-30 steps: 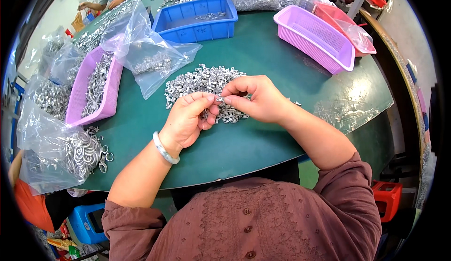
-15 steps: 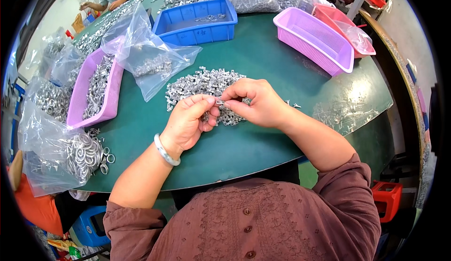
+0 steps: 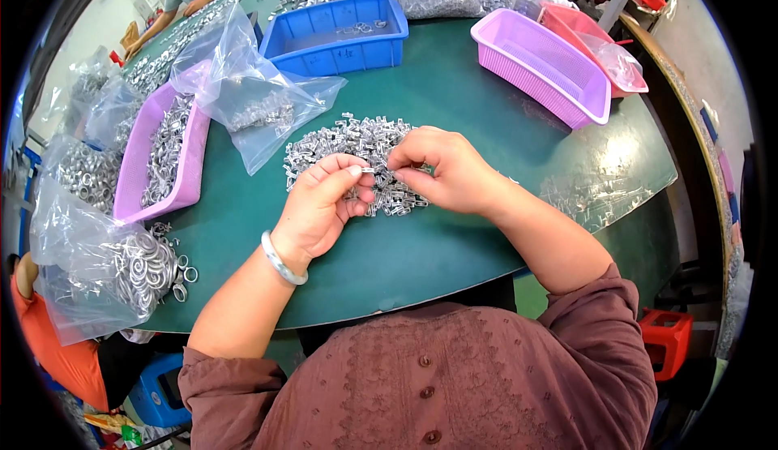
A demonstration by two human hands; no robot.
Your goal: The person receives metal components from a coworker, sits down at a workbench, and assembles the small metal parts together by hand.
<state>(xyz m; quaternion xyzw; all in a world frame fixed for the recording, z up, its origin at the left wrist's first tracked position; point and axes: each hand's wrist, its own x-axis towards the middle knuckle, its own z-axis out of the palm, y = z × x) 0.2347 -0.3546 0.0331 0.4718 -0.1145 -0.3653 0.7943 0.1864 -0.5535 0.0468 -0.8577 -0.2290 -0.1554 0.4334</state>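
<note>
A heap of small silver metal fittings [image 3: 348, 135] lies on the green table in front of me. Above its near side, my left hand [image 3: 318, 200], with a pale bangle at the wrist, pinches one small metal fitting [image 3: 367, 170] between thumb and forefinger. The other fingers curl beneath it. Just to the right, my right hand [image 3: 450, 170] hovers over the heap, thumb and forefinger bent into a pinch. Whatever sits between those right fingertips is too small to make out. A narrow gap separates the two hands.
On the left stand a purple basket of metal parts [image 3: 194, 158] and a plastic bag spilling metal rings [image 3: 146, 267]. A blue bin [image 3: 336, 62] holds a few rings behind the heap. A purple basket [image 3: 543, 77] and a red basket [image 3: 632, 87] sit far right. Another person works far left.
My right hand has drawn slightly away from my left, opening a gap between the fingertips. The left still pinches its fitting. The far person's arm has reached lower.
</note>
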